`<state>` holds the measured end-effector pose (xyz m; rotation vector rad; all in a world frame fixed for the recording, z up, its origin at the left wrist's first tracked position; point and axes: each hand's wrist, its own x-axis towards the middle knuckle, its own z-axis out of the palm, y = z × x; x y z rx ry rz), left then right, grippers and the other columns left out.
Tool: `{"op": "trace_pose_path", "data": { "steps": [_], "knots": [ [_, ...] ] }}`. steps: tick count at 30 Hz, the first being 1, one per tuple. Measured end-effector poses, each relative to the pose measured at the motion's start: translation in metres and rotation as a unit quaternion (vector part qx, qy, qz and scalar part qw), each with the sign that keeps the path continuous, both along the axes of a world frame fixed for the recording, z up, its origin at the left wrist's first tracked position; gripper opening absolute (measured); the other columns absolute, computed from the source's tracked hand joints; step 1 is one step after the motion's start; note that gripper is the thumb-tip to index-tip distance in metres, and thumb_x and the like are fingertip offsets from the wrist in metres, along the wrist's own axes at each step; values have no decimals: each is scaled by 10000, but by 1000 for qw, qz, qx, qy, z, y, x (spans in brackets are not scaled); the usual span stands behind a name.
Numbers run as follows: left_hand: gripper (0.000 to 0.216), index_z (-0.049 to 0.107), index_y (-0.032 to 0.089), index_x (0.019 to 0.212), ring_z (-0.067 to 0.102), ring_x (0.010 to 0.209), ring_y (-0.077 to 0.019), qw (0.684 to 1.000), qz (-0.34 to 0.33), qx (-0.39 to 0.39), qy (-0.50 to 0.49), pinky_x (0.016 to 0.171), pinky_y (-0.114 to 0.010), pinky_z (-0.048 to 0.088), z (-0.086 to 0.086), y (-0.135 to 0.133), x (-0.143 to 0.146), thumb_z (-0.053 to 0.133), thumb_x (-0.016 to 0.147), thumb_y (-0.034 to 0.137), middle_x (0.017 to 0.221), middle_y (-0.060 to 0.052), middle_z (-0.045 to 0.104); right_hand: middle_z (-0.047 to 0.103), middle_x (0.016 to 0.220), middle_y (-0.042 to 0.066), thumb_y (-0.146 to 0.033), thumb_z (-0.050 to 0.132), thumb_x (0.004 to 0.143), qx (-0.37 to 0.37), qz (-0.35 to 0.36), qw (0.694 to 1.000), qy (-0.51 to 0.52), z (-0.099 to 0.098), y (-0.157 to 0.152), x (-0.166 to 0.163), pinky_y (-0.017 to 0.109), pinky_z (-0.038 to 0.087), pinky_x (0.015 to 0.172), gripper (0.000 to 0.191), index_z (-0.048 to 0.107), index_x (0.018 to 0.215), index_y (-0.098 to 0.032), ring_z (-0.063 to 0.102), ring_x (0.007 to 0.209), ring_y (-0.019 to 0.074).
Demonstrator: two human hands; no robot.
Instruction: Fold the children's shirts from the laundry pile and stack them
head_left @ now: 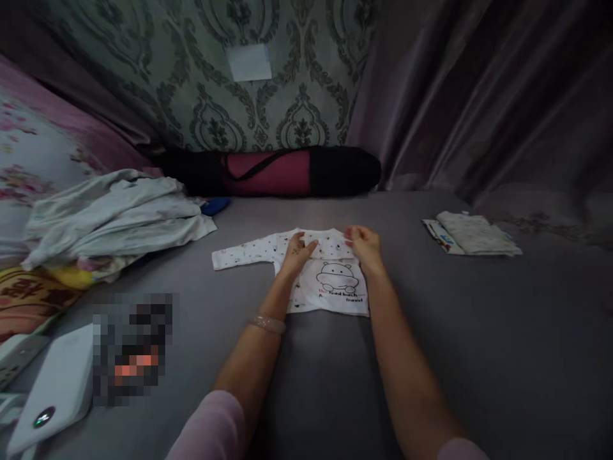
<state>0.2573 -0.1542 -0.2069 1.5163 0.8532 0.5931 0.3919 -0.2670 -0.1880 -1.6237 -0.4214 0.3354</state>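
Note:
A small white baby shirt with a cartoon hippo print lies flat on the grey surface. Its left sleeve stretches out to the left; the right side looks folded in. My left hand rests on the shirt's upper left part, fingers on the fabric near the collar. At the shirt's upper right edge my right hand pinches the fabric. A bracelet sits on my left wrist.
A heap of pale clothes lies at the left. A black and maroon long bag lies against the patterned wall. A folded stack of cloth sits at the right. A white device lies near left. Purple curtain hangs right.

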Motion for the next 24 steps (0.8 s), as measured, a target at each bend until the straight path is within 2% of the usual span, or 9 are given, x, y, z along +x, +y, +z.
{"op": "trace_pose_path", "data": {
  "steps": [2, 4, 7, 10, 12, 15, 17, 20, 24],
  "knots": [
    [578, 462, 174, 1356, 549, 683, -114, 999, 17, 32, -1, 659, -243, 453, -3, 1, 1, 641, 809, 220, 895, -35, 584, 683, 848, 39, -282, 512, 832, 44, -76, 996, 31, -7, -14, 20, 276, 538, 721, 182, 635, 900, -167, 663, 809, 146],
    [566, 496, 209, 1348, 507, 651, -101, 997, 26, 75, -20, 653, -232, 433, -7, 3, 1, 605, 796, 161, 817, 4, 540, 684, 866, 45, -265, 508, 830, 50, -126, 990, 38, -14, -24, 35, 290, 542, 747, 179, 630, 921, -171, 665, 833, 148],
    [519, 578, 211, 1282, 493, 669, -110, 991, 30, 122, -49, 663, -225, 426, -14, 10, 2, 573, 770, 123, 758, 17, 515, 697, 948, 91, -235, 455, 847, 18, -134, 991, 22, -21, -29, 44, 317, 533, 808, 239, 641, 968, -147, 670, 900, 165],
    [413, 664, 181, 1155, 489, 660, -116, 989, 24, 137, -53, 655, -226, 427, -18, 14, 2, 552, 762, 124, 733, 9, 537, 691, 1066, 151, -209, 396, 869, -65, -95, 991, -64, -23, -23, 39, 336, 496, 896, 328, 656, 1044, -113, 656, 1004, 195],
    [338, 698, 157, 1074, 482, 629, -115, 990, 18, 132, -43, 639, -230, 427, -19, 15, 2, 542, 775, 150, 701, 5, 547, 677, 1136, 163, -215, 368, 895, -152, -46, 977, -141, -20, -17, 30, 346, 467, 945, 379, 643, 1132, -108, 628, 1082, 217],
    [303, 712, 141, 1031, 481, 595, -114, 991, 21, 131, -24, 626, -237, 433, -19, 15, 2, 544, 781, 175, 667, 6, 559, 601, 1302, 151, -229, 306, 943, -268, 54, 933, -235, -17, -7, 10, 352, 396, 1037, 449, 558, 1297, -117, 535, 1231, 219],
    [302, 716, 142, 1024, 504, 610, -120, 989, 29, 148, -10, 646, -248, 448, -20, 16, 2, 550, 772, 166, 682, 0, 584, 466, 1453, 137, -252, 271, 964, -328, 104, 895, -284, -16, -2, -4, 385, 291, 1122, 490, 474, 1388, -112, 392, 1362, 225],
    [305, 714, 145, 1028, 559, 685, -144, 982, 29, 185, 15, 719, -281, 478, -20, 18, 0, 543, 775, 146, 752, -20, 637, 272, 1568, 120, -338, 240, 986, -393, 143, 850, -319, -19, -1, -18, 459, 137, 1177, 560, 347, 1473, -84, 168, 1461, 250],
    [302, 694, 136, 1035, 608, 830, -186, 965, 26, 256, 42, 837, -337, 488, -23, 22, -7, 510, 797, 118, 898, -69, 677, 190, 1593, 109, -439, 175, 995, -428, 165, 829, -321, -23, -3, -25, 461, 93, 1182, 639, 267, 1508, -69, 98, 1476, 240]
  ]
}}
